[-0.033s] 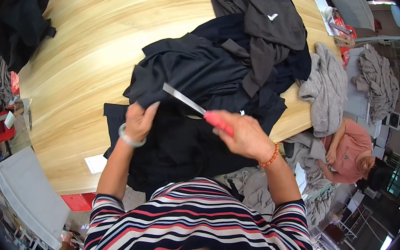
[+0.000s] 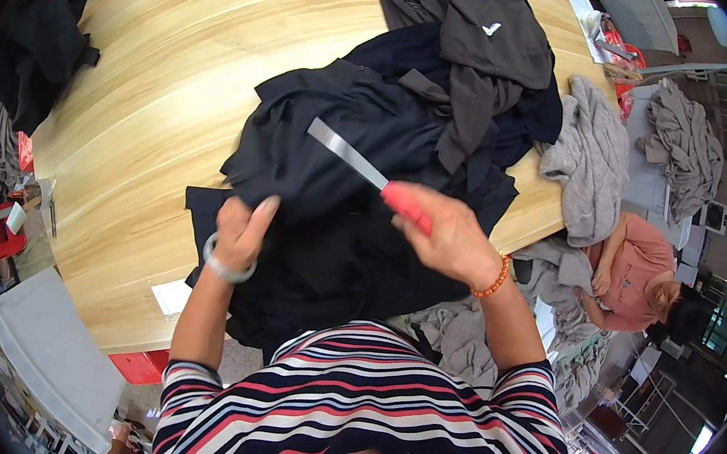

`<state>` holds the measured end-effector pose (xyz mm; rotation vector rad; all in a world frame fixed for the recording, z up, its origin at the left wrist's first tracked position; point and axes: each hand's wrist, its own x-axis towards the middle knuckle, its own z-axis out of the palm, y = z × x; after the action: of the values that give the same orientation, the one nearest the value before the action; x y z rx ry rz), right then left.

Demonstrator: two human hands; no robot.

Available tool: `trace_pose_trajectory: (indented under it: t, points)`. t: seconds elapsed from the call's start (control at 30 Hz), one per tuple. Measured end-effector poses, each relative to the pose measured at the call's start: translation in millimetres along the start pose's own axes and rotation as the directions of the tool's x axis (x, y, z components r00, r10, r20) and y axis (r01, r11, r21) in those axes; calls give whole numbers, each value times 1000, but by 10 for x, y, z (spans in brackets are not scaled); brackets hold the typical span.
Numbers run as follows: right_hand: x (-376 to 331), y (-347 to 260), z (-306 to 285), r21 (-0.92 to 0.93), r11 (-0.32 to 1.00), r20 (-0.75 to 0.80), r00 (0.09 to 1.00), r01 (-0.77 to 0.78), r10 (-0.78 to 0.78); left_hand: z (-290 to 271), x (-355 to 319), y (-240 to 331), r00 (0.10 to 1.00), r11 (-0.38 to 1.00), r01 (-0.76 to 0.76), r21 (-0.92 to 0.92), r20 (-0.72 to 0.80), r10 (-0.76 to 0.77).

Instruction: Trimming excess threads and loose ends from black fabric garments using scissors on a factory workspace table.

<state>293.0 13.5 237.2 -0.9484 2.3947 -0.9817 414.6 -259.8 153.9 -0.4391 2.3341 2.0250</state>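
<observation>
From where I stand, the pale wooden table is the biggest thing here, running under the black garment and well out to its left. Beyond the garment's right side, off the table, a co-worker in a pink top has a hand at some grey cloth. The black garment itself is heaped and creased, one part hanging over the near table edge towards the striped shirt. A dark brown garment overlaps its far right part, and a grey knit piece lies to its right, partly over the table's edge.

The right hand, above the garment's right half, is closed firmly round the red handle of a flat-bladed tool. The left hand is at the garment's left edge, thumb and curled fingers seemingly pinching the cloth, which is slightly blurred there.

The tool's long axis slants over the garment, from the right fist away from the body and leftward. Its tip is apart from the left hand, beyond it and a little to its right, yet nearer to it than to the right. I can't tell whether the blade touches the cloth.
</observation>
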Motion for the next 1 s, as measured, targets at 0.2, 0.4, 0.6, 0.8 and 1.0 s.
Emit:
trace_pose_trajectory:
  t: [0.2,0.4,0.6,0.8,1.0]
  points:
    - [35,495,-114,-16,991,-166,978,-132,127,-470,-1276,482,976,782,144,-606,219,-11]
    - [-413,634,539,-215,967,322,925,-138,203,-791,-2079,-506,735,511,573,-641,127,-666]
    - [-786,384,718,-41,998,436,900,45,-22,-885,-2912,-1618,638,129,628,768,-413,-650]
    - [-847,451,840,-141,986,370,928,93,-34,-58,-847,-214,894,470,51,881,-250,372]
    - [-938,358,684,-101,994,189,982,43,-23,317,136,-549,903,426,74,902,120,-412]
